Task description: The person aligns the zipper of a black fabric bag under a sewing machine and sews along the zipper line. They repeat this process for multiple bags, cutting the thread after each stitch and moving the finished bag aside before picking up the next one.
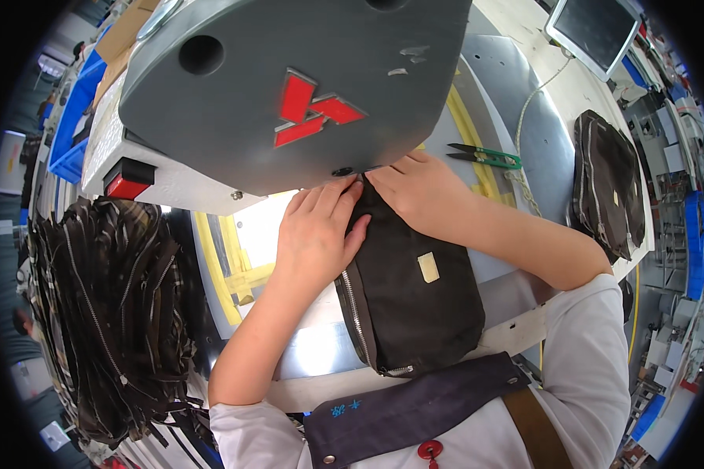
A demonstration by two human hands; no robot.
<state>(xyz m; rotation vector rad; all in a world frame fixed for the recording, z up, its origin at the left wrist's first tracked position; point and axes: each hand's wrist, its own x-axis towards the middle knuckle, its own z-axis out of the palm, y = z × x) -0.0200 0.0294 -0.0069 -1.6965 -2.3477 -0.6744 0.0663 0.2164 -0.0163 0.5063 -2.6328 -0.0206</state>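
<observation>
A black fabric pouch (414,289) with a metal zipper along its left side and a small cream label lies under a large grey machine head (235,102). My left hand (317,230) is at the pouch's upper left edge, its thumb and index finger closed on the cloth. At the upper right edge, my right hand (414,187) has its fingers bent down on the same pouch, close to the machine head. The machine's underside hides some fingertips and the far end of the cloth.
Green-handled thread snips (485,156) lie right of the machine. A thick pile of dark zippered fabric pieces (109,313) stands at left. More black pouches (606,184) rest on the right edge, below a screen (594,31). Yellow tape (219,266) marks the work plate.
</observation>
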